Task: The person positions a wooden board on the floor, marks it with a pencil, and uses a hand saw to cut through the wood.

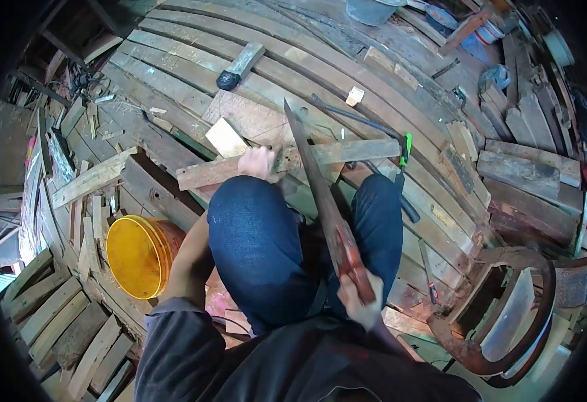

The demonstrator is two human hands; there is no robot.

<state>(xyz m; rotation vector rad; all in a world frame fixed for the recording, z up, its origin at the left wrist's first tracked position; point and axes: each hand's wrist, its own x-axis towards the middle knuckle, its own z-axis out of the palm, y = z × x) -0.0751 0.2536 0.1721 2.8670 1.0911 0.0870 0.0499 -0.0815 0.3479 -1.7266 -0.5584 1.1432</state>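
A hand saw (320, 187) with a wooden handle lies across a long wooden board (357, 151) in front of my knees. My right hand (359, 295) is closed round the saw's handle, between my thighs and near my body. The blade points away from me, its tip beyond the board. My left hand (258, 163) is closed on the board, left of the blade and just past my left knee. A pale wood block (226, 138) lies beside my left hand, and a tape measure (228, 80) is farther off.
A yellow bucket (135, 258) stands at my left. Beyond the board's right end are a green-handled tool (406, 151) and a dark bar (357, 119). A red-handled screwdriver (432, 289) lies at right, near a curved wooden frame (545, 321). Stacked wood pieces (59, 321) lie lower left.
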